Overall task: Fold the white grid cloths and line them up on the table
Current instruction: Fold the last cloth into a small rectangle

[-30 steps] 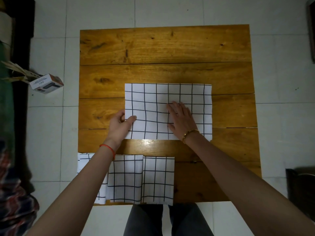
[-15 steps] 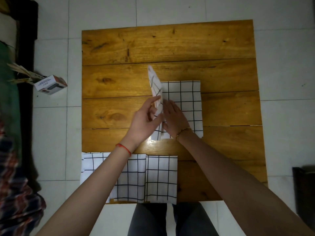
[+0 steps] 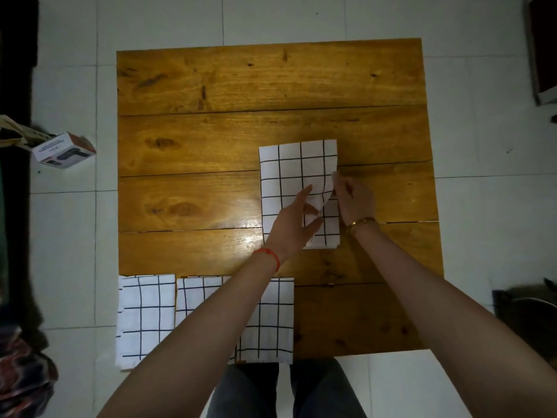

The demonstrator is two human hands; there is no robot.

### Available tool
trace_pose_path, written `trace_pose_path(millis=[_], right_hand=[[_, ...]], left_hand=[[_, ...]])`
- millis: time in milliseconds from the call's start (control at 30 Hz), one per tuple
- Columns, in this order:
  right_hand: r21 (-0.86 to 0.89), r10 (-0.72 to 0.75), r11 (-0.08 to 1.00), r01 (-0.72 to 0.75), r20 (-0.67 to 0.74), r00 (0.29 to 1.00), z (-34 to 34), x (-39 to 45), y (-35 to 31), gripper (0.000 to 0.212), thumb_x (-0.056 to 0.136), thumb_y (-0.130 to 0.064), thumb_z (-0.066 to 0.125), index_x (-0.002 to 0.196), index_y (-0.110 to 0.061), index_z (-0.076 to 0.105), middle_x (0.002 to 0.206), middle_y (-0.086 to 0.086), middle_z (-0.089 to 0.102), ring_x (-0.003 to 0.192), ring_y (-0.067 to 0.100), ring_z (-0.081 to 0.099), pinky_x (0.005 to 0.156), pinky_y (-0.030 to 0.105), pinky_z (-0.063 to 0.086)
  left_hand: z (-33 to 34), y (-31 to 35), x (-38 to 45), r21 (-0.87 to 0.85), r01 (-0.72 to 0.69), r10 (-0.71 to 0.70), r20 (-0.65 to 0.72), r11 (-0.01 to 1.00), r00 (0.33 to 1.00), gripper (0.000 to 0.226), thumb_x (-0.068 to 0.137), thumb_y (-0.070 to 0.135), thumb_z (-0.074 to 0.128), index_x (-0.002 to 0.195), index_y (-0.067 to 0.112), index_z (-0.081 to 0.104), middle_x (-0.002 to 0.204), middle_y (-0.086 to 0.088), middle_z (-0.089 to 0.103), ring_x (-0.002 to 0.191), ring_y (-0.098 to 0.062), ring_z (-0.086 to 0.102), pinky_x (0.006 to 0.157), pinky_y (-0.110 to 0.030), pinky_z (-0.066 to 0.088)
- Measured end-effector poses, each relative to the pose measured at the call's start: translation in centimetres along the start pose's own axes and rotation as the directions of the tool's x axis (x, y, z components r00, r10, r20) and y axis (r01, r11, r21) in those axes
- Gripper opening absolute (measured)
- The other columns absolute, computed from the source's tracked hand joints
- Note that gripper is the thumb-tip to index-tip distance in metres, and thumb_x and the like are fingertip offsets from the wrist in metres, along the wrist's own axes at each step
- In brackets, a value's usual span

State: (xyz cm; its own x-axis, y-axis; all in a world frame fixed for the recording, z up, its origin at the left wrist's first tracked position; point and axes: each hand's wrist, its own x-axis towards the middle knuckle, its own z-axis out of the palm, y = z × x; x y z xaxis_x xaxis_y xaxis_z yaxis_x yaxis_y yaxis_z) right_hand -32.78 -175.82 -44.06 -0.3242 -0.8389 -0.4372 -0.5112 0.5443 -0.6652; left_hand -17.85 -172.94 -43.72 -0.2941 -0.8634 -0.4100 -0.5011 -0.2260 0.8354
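legs: the person stood at the near edge of the wooden table, dark trousers showing just below it.
finished row: three folded cloths lay along the table's near edge, a left folded cloth at the table's near left corner and overhanging it slightly, a middle folded cloth just beside it, and a right folded cloth beside that. the left forearm crossed over the middle one and hid much of it. they sat side by side, likely because the task wants them lined up.
free space: the table's near right corner was bare wood, probably where the next cloth belongs.
cloth in hand: the cloth being folded lay right of the table's centre, already a narrow upright rectangle, its right edge lifted and curled.
left hand: open, fingers spread, lying on the lower middle of this cloth, seemingly to pin it flat so the layers did not slide.
right hand: at the cloth's right edge, fingers closed on the raised flap, most likely to line up the edges.
hands together: close, nearly touching, both on the one cloth.
stage: a judgement only, this fold looked almost done; placing it in the row remained.
far table: the far boards were bare.
off the table: a small box lay on the floor left of the table.
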Motion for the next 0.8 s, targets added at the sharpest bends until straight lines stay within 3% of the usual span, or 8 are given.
trace_pose_path(millis=[133,300,433,567,700,800], right_hand=[[-0.129,0.015,0.992,-0.013,0.015,1.0,0.3,1.1,0.5,0.026,0.088,-0.037,0.061,0.097,-0.013,0.065,0.084,-0.004,0.06,0.078,0.008,0.054,0.064,0.017,0.039],[-0.178,0.033,0.984,-0.03,0.018,0.999,0.4,1.7,0.8,0.018,0.088,-0.024,0.062,0.098,-0.009,0.065,0.092,0.005,0.066,0.084,0.015,0.058,0.074,0.025,0.047],[-0.199,0.004,0.98,0.007,0.055,0.998,0.4,1.5,0.9,0.014,0.088,-0.018,0.062,0.096,-0.008,0.063,0.091,0.007,0.064,0.082,0.016,0.056,0.073,0.024,0.046],[-0.248,-0.041,0.967,0.052,0.05,0.998,0.6,1.3,1.2,0.018,0.083,-0.012,0.064,0.098,-0.008,0.055,0.092,0.009,0.059,0.081,0.019,0.054,0.069,0.027,0.046],[-0.38,-0.233,0.904,0.195,-0.057,0.971,1.1,1.3,0.4,0.041,0.077,-0.011,0.064,0.114,-0.006,0.046,0.11,0.012,0.051,0.098,0.024,0.05,0.078,0.034,0.048],[-0.503,-0.421,0.772,0.388,0.051,0.906,2.1,1.9,-1.2,0.048,0.082,-0.017,0.056,0.128,-0.009,0.044,0.126,0.012,0.049,0.113,0.027,0.047,0.09,0.038,0.047]], left_hand=[[-0.7,-0.7,-0.6,0.025,-0.001,0.0,0.036,1.0,0.999,0.066,0.091,0.028,0.064,0.148,0.018,0.032,0.125,0.004,0.06,0.119,-0.005,0.051,0.098,-0.015,0.038],[-4.1,-2.9,-0.6,0.248,-0.079,0.127,-0.18,0.965,0.975,0.045,0.094,0.015,0.055,0.138,0.011,0.048,0.135,-0.006,0.052,0.127,-0.019,0.046,0.109,-0.029,0.037],[-6.7,-4.8,0.4,0.425,-0.007,0.094,-0.184,0.905,0.978,0.056,0.087,0.012,0.057,0.141,0.009,0.043,0.146,-0.011,0.041,0.135,-0.026,0.036,0.114,-0.038,0.032],[-8.0,-4.8,1.5,0.594,0.017,0.042,-0.085,0.804,0.996,0.071,0.089,0.017,0.058,0.151,0.011,0.025,0.158,-0.01,0.022,0.146,-0.03,0.019,0.119,-0.045,0.021],[-8.7,-4.0,2.8,0.693,-0.01,0.02,-0.007,0.721,1.0,0.078,0.092,0.023,0.056,0.154,0.016,0.011,0.162,-0.003,0.007,0.149,-0.025,0.003,0.12,-0.047,0.015],[-8.8,-3.5,3.9,0.746,-0.014,-0.018,0.034,0.665,0.999,0.081,0.093,0.027,0.055,0.155,0.017,0.002,0.163,0.0,-0.002,0.149,-0.024,-0.004,0.121,-0.048,0.011]])
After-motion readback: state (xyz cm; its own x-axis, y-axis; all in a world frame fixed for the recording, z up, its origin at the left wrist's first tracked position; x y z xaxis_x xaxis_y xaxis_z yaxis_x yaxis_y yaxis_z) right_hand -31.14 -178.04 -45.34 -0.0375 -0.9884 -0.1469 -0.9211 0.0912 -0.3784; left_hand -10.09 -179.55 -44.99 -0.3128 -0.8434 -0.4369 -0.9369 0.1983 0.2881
